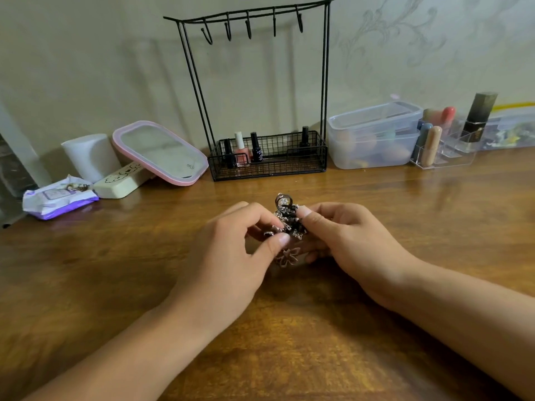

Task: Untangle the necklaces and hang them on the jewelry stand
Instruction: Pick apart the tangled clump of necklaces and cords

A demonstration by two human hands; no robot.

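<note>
Both forearms reach in over bare polished brown wooden worktop. At its middle, the left hand and right hand hold a tangled clump of dark and silver necklaces; the fingers of each curl and pinch it from either side. A pale flower-shaped pendant hangs below. Open wood lies between the hands and the black wire jewelry stand by the wall, its five hooks bare, nail polish bottles in its basket. Left stand a pink-rimmed tilted mirror and purple wipes packet; right, a clear plastic lidded box.
</note>
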